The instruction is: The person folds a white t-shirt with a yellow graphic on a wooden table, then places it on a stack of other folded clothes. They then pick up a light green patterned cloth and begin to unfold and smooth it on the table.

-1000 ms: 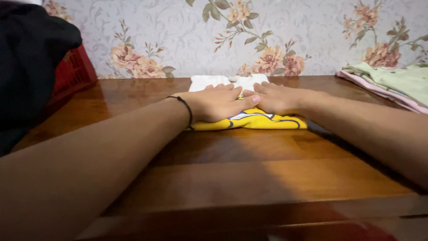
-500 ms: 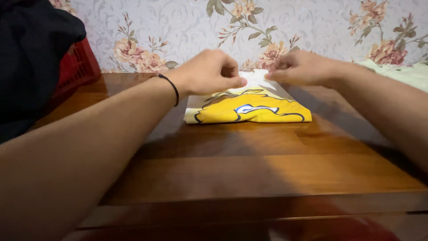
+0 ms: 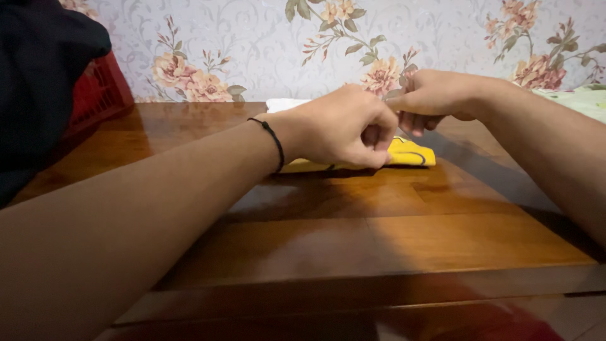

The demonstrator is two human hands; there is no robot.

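Observation:
A folded yellow and white garment point(image 3: 413, 154) lies on the brown wooden table point(image 3: 353, 240) near the wall. My left hand point(image 3: 341, 129), with a black band on its wrist, is curled into a loose fist over the garment and covers most of it; its fingertips pinch down at the yellow front edge. My right hand point(image 3: 435, 95) hovers just above and to the right, fingers curled and thumb pressed to forefinger, with no cloth visible in it. A white corner of the garment point(image 3: 284, 104) shows behind my left wrist.
A red crate point(image 3: 95, 95) draped with black cloth point(image 3: 38, 82) stands at the left edge. Pale green folded fabric point(image 3: 577, 101) lies at the far right. Floral wallpaper backs the table.
Both hands left the garment's far edge and moved toward me. My left hand dropped over the yellow part, now hiding it; my right hand stays raised.

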